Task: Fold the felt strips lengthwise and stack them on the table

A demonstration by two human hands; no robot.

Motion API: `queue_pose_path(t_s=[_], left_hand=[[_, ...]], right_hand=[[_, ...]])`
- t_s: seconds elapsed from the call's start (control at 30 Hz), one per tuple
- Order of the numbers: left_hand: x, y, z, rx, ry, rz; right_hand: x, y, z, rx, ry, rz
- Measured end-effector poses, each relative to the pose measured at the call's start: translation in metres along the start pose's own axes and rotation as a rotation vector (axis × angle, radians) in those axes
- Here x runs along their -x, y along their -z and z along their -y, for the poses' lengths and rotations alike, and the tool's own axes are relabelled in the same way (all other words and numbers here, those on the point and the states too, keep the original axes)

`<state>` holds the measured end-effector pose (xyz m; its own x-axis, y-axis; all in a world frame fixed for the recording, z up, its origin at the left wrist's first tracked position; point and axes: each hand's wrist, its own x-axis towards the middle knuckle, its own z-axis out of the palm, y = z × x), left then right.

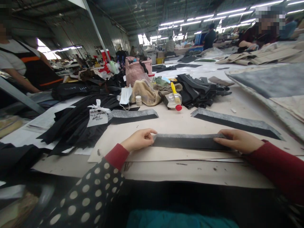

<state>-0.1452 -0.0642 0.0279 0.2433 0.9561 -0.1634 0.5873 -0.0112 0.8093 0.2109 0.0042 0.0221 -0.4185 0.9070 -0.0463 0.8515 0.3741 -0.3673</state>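
Observation:
A long black fabric strip [185,142] with a grey upper edge lies crosswise on the pale paper before me. My left hand [142,139] pinches its left end, fingers closed. At the right end, my right hand [237,140] grips the strip between thumb and fingers. Behind it to the left is a stack of grey-edged black strips [133,116], and to the right another such stack [235,123] slants down toward the right.
Black fabric pieces [78,123] with a handwritten tag [98,117] pile up at left. Farther back are a pink bag [139,71], a mask [125,95], a small jar [138,100], a yellow brush [175,91] and dark strips [197,91]. People stand at far left and right.

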Motion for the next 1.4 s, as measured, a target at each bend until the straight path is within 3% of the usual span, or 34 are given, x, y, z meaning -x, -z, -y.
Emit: queue_pose_path(t_s=[0.1, 0.3, 0.63, 0.83, 1.0, 1.4], left_hand=[[0.001, -0.002, 0.002, -0.044, -0.034, -0.025], [0.003, -0.006, 0.003, -0.11, -0.063, -0.072], [0.008, -0.018, -0.001, -0.396, -0.151, -0.254], [0.007, -0.015, -0.002, -0.351, -0.156, -0.179], [0.007, -0.015, -0.007, -0.376, -0.156, -0.097], [0.006, -0.011, -0.009, -0.444, -0.181, -0.03]], right_hand=[[-0.001, 0.003, 0.004, 0.014, -0.017, 0.129], [-0.002, 0.002, 0.003, 0.037, -0.022, 0.12], [0.0, -0.006, 0.006, 0.143, 0.027, -0.04], [0.001, -0.009, 0.007, 0.172, 0.039, -0.116], [-0.001, -0.009, 0.007, 0.185, 0.054, -0.102], [0.002, -0.013, 0.01, 0.268, 0.101, -0.142]])
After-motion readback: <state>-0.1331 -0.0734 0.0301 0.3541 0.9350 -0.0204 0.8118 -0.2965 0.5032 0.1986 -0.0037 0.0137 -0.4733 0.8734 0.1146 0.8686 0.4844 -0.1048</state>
